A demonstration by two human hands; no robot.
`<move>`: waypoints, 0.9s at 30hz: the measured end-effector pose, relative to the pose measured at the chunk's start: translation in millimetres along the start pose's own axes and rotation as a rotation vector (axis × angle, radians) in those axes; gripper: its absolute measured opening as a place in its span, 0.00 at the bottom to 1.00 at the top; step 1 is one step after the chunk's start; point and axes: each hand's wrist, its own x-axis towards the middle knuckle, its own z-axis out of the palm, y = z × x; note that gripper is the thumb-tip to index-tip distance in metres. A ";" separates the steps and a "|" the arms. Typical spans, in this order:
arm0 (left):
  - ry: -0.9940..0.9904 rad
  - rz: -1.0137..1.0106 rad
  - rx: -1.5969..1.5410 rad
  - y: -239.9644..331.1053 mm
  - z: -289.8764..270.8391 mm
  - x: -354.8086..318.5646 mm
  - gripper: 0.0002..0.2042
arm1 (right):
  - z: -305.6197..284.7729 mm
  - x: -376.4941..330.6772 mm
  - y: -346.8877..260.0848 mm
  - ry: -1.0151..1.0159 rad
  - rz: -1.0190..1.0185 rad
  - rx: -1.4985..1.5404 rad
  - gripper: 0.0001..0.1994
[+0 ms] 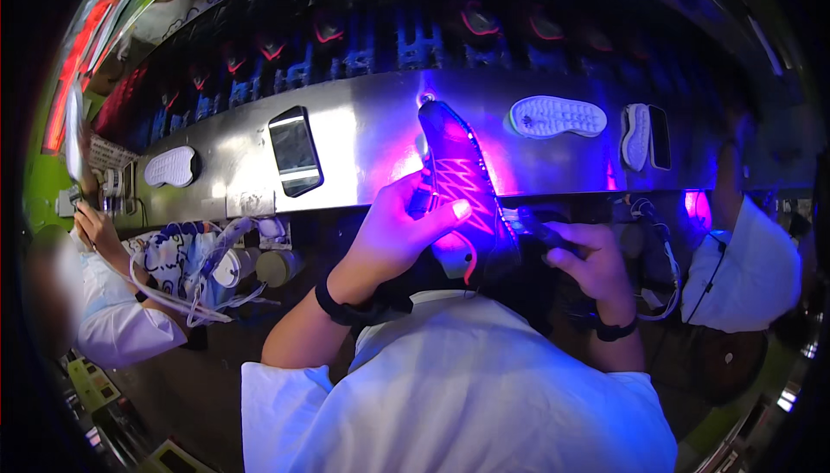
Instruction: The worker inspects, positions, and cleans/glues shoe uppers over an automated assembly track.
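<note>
"Left hand (393, 229) grips the shoe (462, 181), centre of the frame; right hand (595, 261) pinches a dark tool (538, 229). How would that shoe handle?"

"Light and soft-skinned, I'd guess; hold it round the middle."

A phone (296, 151) lies on the metal bench (359, 140).

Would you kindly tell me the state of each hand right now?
Left hand: closed, holding the shoe.
Right hand: closed, holding a dark tool beside the shoe.
</note>
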 end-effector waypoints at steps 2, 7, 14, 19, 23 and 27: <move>0.018 0.021 0.035 5.1 0.3 0.4 0.20 | -1.0 0.4 -9.5 -0.023 0.056 0.048 0.18; 0.048 0.000 0.051 6.9 4.9 5.3 0.21 | -10.1 15.2 -18.8 -0.031 0.098 0.022 0.18; 0.094 0.075 0.161 2.2 3.8 22.3 0.21 | -29.8 -4.0 -13.9 -0.074 0.045 -0.124 0.18; 0.163 -0.037 0.004 3.1 15.4 28.2 0.22 | -25.1 -7.7 -5.7 0.036 0.040 -0.249 0.18; 0.128 -0.116 -0.143 2.0 19.8 30.7 0.21 | -27.0 2.6 -11.5 0.146 -0.095 -0.411 0.19; 0.199 -0.133 -0.179 -4.7 24.3 29.6 0.22 | -34.4 18.0 -28.8 0.170 -0.107 -0.462 0.19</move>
